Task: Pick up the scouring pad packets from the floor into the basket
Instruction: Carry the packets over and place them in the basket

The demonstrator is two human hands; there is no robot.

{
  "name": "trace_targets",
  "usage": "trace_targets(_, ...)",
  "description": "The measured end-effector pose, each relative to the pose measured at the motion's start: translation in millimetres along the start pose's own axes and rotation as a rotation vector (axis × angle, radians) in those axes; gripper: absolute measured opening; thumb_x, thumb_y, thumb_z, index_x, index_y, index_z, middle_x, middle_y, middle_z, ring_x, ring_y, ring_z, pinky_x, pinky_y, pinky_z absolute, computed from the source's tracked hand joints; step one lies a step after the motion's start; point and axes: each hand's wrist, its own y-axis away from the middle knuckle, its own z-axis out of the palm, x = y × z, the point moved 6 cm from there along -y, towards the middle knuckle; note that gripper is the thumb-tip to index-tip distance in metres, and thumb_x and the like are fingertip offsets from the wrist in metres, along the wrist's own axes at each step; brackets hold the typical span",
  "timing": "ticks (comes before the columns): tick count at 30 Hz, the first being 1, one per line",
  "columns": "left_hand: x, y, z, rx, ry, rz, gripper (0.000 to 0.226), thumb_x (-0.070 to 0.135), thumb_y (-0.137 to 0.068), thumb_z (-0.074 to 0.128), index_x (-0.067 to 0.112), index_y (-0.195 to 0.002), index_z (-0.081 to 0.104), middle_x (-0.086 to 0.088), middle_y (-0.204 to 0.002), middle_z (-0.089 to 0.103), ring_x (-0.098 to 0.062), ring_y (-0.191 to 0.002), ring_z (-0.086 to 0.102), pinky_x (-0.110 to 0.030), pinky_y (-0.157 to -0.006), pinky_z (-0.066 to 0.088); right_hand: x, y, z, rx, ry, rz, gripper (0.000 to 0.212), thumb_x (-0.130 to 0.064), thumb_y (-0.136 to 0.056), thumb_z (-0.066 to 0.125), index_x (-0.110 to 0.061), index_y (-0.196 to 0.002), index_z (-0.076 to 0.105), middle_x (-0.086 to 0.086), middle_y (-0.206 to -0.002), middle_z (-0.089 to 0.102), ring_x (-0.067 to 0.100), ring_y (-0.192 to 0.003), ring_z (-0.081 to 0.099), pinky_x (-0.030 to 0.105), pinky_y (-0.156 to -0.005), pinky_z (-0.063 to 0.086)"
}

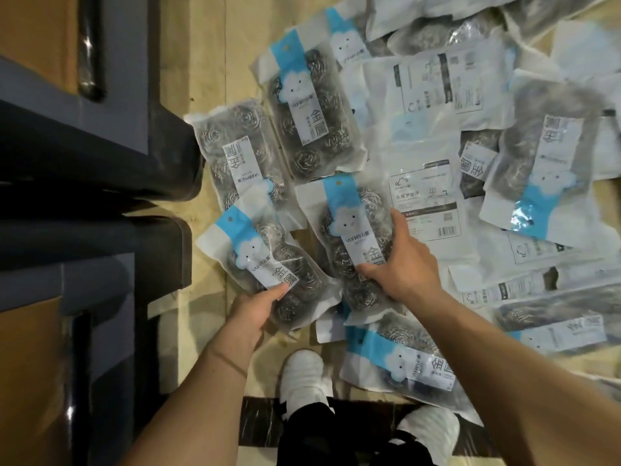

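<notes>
On wooden floor [208, 55], overlapping packets [420, 136] blur; both hands [255, 309] grasping.

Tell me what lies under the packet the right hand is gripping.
Under the packet held by the right hand, another packet's white edge and wooden floor show. Whatever lies beneath its middle is covered.

Single view only: head-worn wide-angle camera, aimed almost straight down at the floor [208, 62] from above. Both forearms enter from the bottom edge. The wearer's white shoes [304, 375] sit at bottom centre, directly beneath the lens. Close range; straight edges bow toward the frame borders. No second view to compare overlap.
</notes>
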Motion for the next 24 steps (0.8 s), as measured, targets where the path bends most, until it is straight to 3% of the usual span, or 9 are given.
trace_targets(2,9.1,24.7,5.3,-0.072,0.042,-0.016,0.034,0.010,-0.078,0.079,0.009,-0.111,0.070,-0.014,-0.103,0.074,-0.025,-0.083,0.071,-0.035,-0.070,0.061,4.3,9.7,2.5,-0.037,-0.113,0.023,0.109,-0.039,-0.069,0.085,-0.030,-0.151,0.015,0.004,-0.129,0.062,0.029,-0.115,0.058,0.038,-0.094,0.046)
trace_targets(4,12.4,41.9,1.2,-0.079,0.056,0.005,0.032,0.007,-0.084,0.073,0.010,-0.115,0.066,-0.010,-0.103,0.073,-0.020,-0.078,0.069,-0.026,-0.054,0.057,3.5,26.1,-1.8,-0.069,-0.174,0.022,0.105,-0.035,-0.071,0.085,-0.029,-0.152,0.018,0.004,-0.129,0.062,0.028,-0.116,0.059,0.034,-0.092,0.045)
trace_targets(5,14.9,51.6,-4.4,-0.058,0.063,0.017,0.034,0.007,-0.084,0.074,0.011,-0.116,0.062,-0.007,-0.101,0.071,-0.017,-0.077,0.067,-0.025,-0.054,0.055,2.5,35.2,-6.2,-0.076,-0.184,0.016,0.102,-0.035,-0.072,0.084,-0.029,-0.151,0.019,0.003,-0.128,0.063,0.027,-0.115,0.059,0.033,-0.091,0.045)
trace_targets(9,24.7,110.7,-35.2,0.004,0.081,0.031,0.054,0.014,-0.074,0.084,0.018,-0.118,0.053,-0.008,-0.108,0.071,-0.026,-0.087,0.071,-0.045,-0.081,0.059,-7.0,84.1,-43.4,-0.125,-0.181,0.006,0.095,-0.036,-0.074,0.082,-0.033,-0.149,0.024,0.003,-0.120,0.066,0.023,-0.099,0.063,0.031,-0.084,0.049)
trace_targets(12,46.8,189.8,-57.8,0.027,0.049,0.067,0.047,0.011,-0.080,0.079,0.018,-0.112,0.046,-0.001,-0.099,0.063,-0.017,-0.082,0.062,-0.028,-0.064,0.049,-29.8,137.0,-99.4,-0.165,-0.165,-0.009,0.096,-0.035,-0.077,0.080,-0.032,-0.151,0.019,0.002,-0.119,0.067,0.023,-0.094,0.066,0.034,-0.082,0.052)
trace_targets(14,73.3,258.2,-75.7,0.022,0.058,0.114,0.050,0.013,-0.079,0.080,0.015,-0.115,0.046,-0.002,-0.100,0.060,-0.021,-0.090,0.060,-0.027,-0.058,0.045,-56.9,180.6,-154.8,-0.155,-0.157,-0.032,0.094,-0.034,-0.081,0.077,-0.033,-0.151,0.014,0.003,-0.117,0.067,0.022,-0.085,0.068,0.037,-0.077,0.054)
trace_targets(17,99.7,365.9,-100.7,-0.007,0.017,0.136,0.072,0.026,-0.068,0.088,0.012,-0.126,0.047,-0.006,-0.114,0.065,-0.027,-0.098,0.067,-0.040,-0.072,0.059,-86.7,265.1,-247.4,-0.133,-0.152,-0.067,0.094,-0.034,-0.085,0.073,-0.024,-0.154,0.010,0.006,-0.135,0.058,0.026,-0.105,0.063,0.038,-0.090,0.050)
trace_targets(20,116.6,464.1,-126.4,-0.045,-0.076,0.186,0.104,0.043,-0.034,0.096,0.018,-0.126,0.053,-0.007,-0.116,0.069,-0.029,-0.094,0.071,-0.049,-0.081,0.059,-103.1,356.6,-337.4,-0.127,-0.156,-0.096,0.093,-0.026,-0.086,0.072,-0.023,-0.155,0.009,0.008,-0.131,0.059,0.023,-0.094,0.062,0.029,-0.080,0.044)
trace_targets(24,153.9,586.3,-146.3,-0.112,-0.074,0.323,0.097,0.040,-0.033,0.092,0.015,-0.122,0.060,-0.006,-0.110,0.072,-0.029,-0.092,0.072,-0.051,-0.080,0.060,-110.0,453.7,-443.0,-0.061,-0.176,-0.120,0.104,-0.033,-0.077,0.080,-0.028,-0.154,0.011,0.006,-0.148,0.046,0.028,-0.128,0.051,0.033,-0.098,0.043)
